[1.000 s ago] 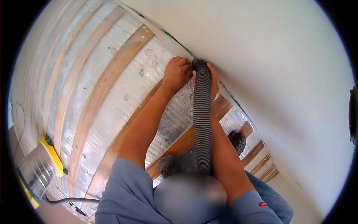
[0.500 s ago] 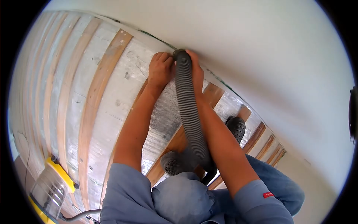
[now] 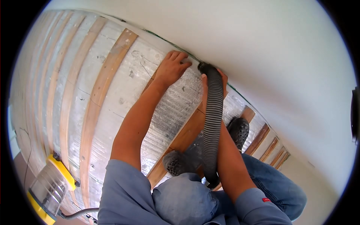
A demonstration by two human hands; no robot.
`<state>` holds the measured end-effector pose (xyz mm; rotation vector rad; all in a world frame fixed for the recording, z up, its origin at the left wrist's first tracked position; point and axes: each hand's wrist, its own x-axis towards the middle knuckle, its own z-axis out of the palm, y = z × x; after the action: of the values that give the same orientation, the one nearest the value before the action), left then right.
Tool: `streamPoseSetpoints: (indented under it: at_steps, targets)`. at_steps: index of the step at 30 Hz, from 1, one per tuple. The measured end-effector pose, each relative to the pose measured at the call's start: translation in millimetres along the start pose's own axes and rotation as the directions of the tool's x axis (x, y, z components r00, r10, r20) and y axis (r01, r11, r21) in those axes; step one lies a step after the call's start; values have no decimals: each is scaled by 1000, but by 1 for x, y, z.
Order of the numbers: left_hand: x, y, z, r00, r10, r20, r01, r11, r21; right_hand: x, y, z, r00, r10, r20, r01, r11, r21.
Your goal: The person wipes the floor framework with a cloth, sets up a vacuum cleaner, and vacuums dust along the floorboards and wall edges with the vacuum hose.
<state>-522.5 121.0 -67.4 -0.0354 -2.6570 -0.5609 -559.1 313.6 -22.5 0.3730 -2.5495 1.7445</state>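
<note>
A black ribbed vacuum hose point(image 3: 213, 123) runs from near my lap up to the seam point(image 3: 191, 55) where the foil-covered floor meets the white wall. My right hand point(image 3: 224, 79) is wrapped around the hose just below its end, thumb on the left side. The hose's end point(image 3: 202, 66) points at the seam. To the left, my left hand point(image 3: 174, 67) rests by the seam with thumb and fingers apart, holding nothing that I can see. Reflective foil point(image 3: 174, 103) lies beneath it, and a wooden batten point(image 3: 189, 129) crosses below.
More wooden battens point(image 3: 103, 86) run across the foil at left. My dark perforated clogs point(image 3: 239, 131) stand among the battens. A clear canister with yellow trim point(image 3: 50, 187) and a grey hose point(image 3: 80, 212) are at lower left. The white wall point(image 3: 277, 56) bounds the right.
My right hand and the hose end have moved right along the seam. My left hand has come off the hose end, its fingers spreading, and sits slightly farther right.
</note>
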Motion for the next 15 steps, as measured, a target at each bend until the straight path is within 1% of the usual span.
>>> streamPoseSetpoints:
  at_steps: [2,3,4,6,7,9,10,12,13,15]
  targets:
    - [0,-3,3,996,92,-1,-91,995,46,-3,10,-5,997,-16,-77,21,997,72]
    - [0,-4,3,996,92,2,-92,995,46,-4,10,-7,997,2,-81,1,999,33]
    - [1,-5,4,995,96,10,-96,995,31,-4,9,-7,997,3,-83,-1,999,33]
    - [0,-3,5,995,103,19,-103,995,11,-1,2,-7,999,36,-21,-36,999,-17]
    - [1,-2,5,995,104,13,-104,995,-13,0,-5,-8,999,37,-26,-37,999,-18]
    - [2,-3,5,994,109,5,-108,994,-34,1,-21,-11,971,234,46,-236,971,37]
    - [2,-3,6,994,112,2,-112,993,-32,1,-15,-14,972,232,41,-233,972,38]
    - [5,-5,6,994,113,-5,-113,993,-27,2,-5,-19,1000,-2,-1,2,1000,20]
    - [5,-4,4,994,110,-6,-110,993,-45,1,-3,-19,1000,0,4,0,1000,18]
    - [4,-1,3,993,116,-2,-116,991,-70,-3,-4,-18,992,120,40,-121,992,39]
